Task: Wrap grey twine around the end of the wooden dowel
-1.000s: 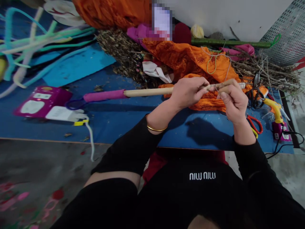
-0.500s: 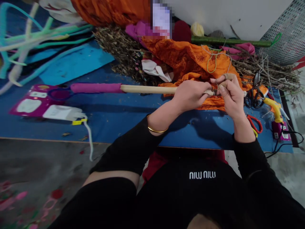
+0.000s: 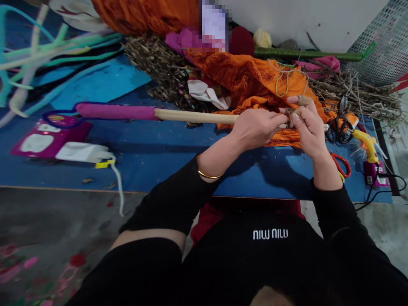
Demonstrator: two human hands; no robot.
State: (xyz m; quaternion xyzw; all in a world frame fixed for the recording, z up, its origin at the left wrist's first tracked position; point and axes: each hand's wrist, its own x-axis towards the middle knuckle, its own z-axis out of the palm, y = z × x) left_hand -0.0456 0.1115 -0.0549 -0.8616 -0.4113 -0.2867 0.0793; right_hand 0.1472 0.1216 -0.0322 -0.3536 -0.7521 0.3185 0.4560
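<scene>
My left hand [image 3: 255,127] is closed around a pale wooden stick [image 3: 194,116], gripping it near its right end. A purple wrap edged with a blue cord covers the stick's left part [image 3: 117,112] and ends in a blue loop [image 3: 47,121] in the air at the far left. At the right end of the stick my right hand [image 3: 309,127] is closed, thumb and forefinger pinching what looks like a thin brownish strand by a dark band. Its fingertips almost meet those of my left hand, and they partly hide that end. A brownish wrap circles one right finger.
Black scissors [image 3: 340,123], a yellow glue gun [image 3: 368,144] and red-handled scissors [image 3: 341,165] lie at the right. Orange cloth [image 3: 255,76] and dry twigs [image 3: 360,91] are behind my hands. A purple box [image 3: 35,138] and coloured fuzzy strips [image 3: 63,55] are at the left.
The stick's purple end has swung up and shifted left, turning slightly. Both hands stay almost in place, with my fingertips moving slightly at the right end.
</scene>
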